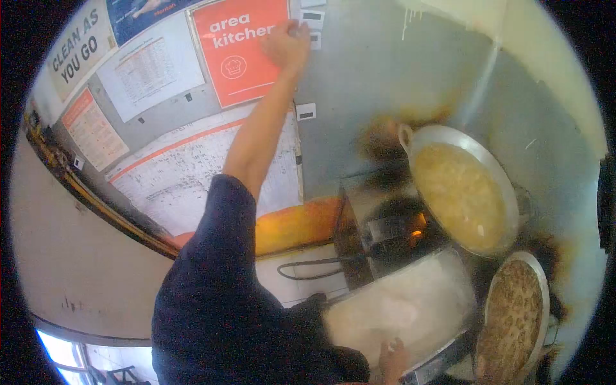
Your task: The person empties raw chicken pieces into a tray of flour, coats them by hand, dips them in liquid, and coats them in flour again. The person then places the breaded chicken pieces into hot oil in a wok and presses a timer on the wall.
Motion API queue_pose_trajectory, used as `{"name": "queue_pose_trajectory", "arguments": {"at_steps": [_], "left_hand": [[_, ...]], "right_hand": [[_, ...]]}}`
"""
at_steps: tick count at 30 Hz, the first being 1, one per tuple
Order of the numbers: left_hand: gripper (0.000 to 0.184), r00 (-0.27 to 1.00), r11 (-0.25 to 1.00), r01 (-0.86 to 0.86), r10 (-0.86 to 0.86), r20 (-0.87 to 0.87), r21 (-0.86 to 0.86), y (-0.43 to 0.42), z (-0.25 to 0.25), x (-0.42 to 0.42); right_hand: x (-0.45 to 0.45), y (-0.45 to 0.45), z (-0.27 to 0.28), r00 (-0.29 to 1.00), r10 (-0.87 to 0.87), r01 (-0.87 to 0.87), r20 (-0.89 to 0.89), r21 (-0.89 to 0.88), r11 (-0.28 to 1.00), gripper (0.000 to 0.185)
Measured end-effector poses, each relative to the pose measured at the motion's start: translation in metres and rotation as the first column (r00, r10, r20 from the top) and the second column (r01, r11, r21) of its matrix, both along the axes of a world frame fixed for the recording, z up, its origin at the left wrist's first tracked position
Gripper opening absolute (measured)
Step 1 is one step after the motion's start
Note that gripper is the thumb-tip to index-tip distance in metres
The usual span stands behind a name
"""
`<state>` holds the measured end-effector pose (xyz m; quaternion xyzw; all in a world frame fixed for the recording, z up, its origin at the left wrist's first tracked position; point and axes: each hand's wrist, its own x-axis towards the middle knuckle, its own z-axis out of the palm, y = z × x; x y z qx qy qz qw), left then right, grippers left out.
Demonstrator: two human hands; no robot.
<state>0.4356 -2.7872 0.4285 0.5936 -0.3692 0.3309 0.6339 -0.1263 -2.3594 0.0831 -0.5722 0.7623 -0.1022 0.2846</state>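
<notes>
My left hand is raised on an outstretched arm to the wall, at the right edge of a red "area kitchen" sign. Its fingers are curled together; what they grip, if anything, is hidden. Small white wall labels with dark strips are right beside the fingertips. Low in the view, my right hand hovers at or touches the near side of a rectangular metal tray holding something pale and powdery. Its visible fingers are apart and hold nothing I can see.
A large wok of bubbling yellowish oil sits at the right, with an orange flame beside it. Below stands a round pan of brown, lumpy contents. A dark cable loop and a wide printed chart lie beneath my arm.
</notes>
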Motion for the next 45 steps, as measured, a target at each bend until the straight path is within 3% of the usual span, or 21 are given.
{"name": "queue_pose_trajectory", "arguments": {"at_steps": [2,4,6,7,9,12,18,22,24,28,29,30,31,32,33,36,39,42,45], "left_hand": [[0.037,0.998,0.999,-0.020,0.017,-0.059,-0.039,-0.004,0.000,-0.013],[0.037,0.992,0.996,-0.036,0.026,-0.126,-0.082,-0.009,0.000,-0.017],[0.039,0.977,0.992,0.017,-0.043,-0.211,-0.121,-0.016,0.001,-0.018],[0.039,0.977,0.992,0.019,-0.045,-0.209,-0.123,-0.019,0.002,-0.021],[0.040,0.958,0.989,-0.024,-0.018,-0.288,-0.144,-0.021,0.004,-0.029],[0.041,0.932,0.990,0.010,-0.060,-0.359,-0.138,-0.014,0.005,-0.041],[0.046,0.889,0.993,0.037,-0.083,-0.450,-0.109,-0.011,0.007,-0.055],[0.048,0.857,0.987,-0.019,-0.065,-0.511,-0.157,-0.023,0.004,-0.060],[0.048,0.812,0.985,0.021,-0.118,-0.572,-0.174,-0.024,0.010,-0.064],[0.046,0.825,0.973,0.041,-0.162,-0.541,-0.228,-0.033,0.008,-0.065],[0.046,0.812,0.970,0.053,-0.179,-0.556,-0.236,-0.034,0.010,-0.067],[0.046,0.797,0.969,0.059,-0.189,-0.573,-0.238,-0.033,0.008,-0.067],[0.046,0.797,0.971,0.058,-0.186,-0.575,-0.234,-0.034,0.005,-0.063],[0.046,0.797,0.960,0.058,-0.210,-0.566,-0.275,-0.041,0.004,-0.059],[0.046,0.797,0.946,0.062,-0.239,-0.555,-0.318,-0.046,0.007,-0.059],[0.046,0.792,0.962,0.041,-0.196,-0.578,-0.270,-0.029,0.013,-0.076],[0.045,0.803,0.941,0.058,-0.242,-0.544,-0.333,-0.042,0.009,-0.066],[0.043,0.857,0.894,0.144,-0.327,-0.398,-0.425,-0.071,-0.005,-0.038],[0.040,0.789,0.933,0.145,-0.309,-0.531,-0.328,-0.037,0.007,-0.061]], "right_hand": [[-0.016,0.015,-0.048,0.999,0.020,-0.020,-0.025,-0.006,1.000,0.060],[-0.010,0.010,-0.031,0.998,0.034,-0.035,-0.058,-0.017,0.999,0.059],[0.023,-0.014,0.061,1.000,-0.027,0.029,-0.009,0.386,0.922,0.058],[0.010,-0.011,0.036,1.000,-0.029,0.030,-0.006,0.385,0.923,0.058],[-0.023,-0.003,-0.031,0.997,0.045,-0.039,0.063,-0.091,0.995,0.058],[-0.012,-0.012,-0.008,0.996,-0.074,0.077,0.058,-0.059,0.995,0.057],[-0.028,-0.002,-0.043,0.996,0.014,-0.007,0.092,-0.071,0.997,0.060],[-0.028,0.011,-0.034,0.997,0.057,-0.056,0.058,-0.021,0.998,0.059],[-0.026,0.012,-0.032,0.992,0.017,-0.010,0.125,-0.062,0.998,0.063],[-0.061,0.042,-0.116,0.981,-0.052,0.060,0.185,-0.037,0.998,0.065],[-0.079,0.055,-0.163,0.977,0.180,-0.208,-0.115,-0.313,0.927,0.068],[-0.079,0.060,-0.165,0.839,0.305,-0.511,-0.450,-0.460,0.726,0.070],[-0.085,0.066,-0.165,0.839,0.308,-0.512,-0.449,-0.456,0.728,0.070],[-0.064,0.054,-0.112,0.949,0.237,-0.285,-0.208,-0.245,0.927,0.068],[-0.049,0.046,-0.083,0.997,0.071,-0.071,0.010,0.044,0.997,0.066],[-0.045,0.057,-0.081,0.989,0.004,0.015,0.148,-0.130,0.991,0.060],[-0.032,0.042,-0.029,0.968,0.032,0.025,0.250,-0.222,0.975,0.057],[-0.050,0.050,-0.052,0.990,0.073,-0.054,0.120,-0.154,0.987,0.060],[-0.030,0.040,0.005,0.997,0.047,-0.045,0.056,-0.045,0.998,0.058]]}}
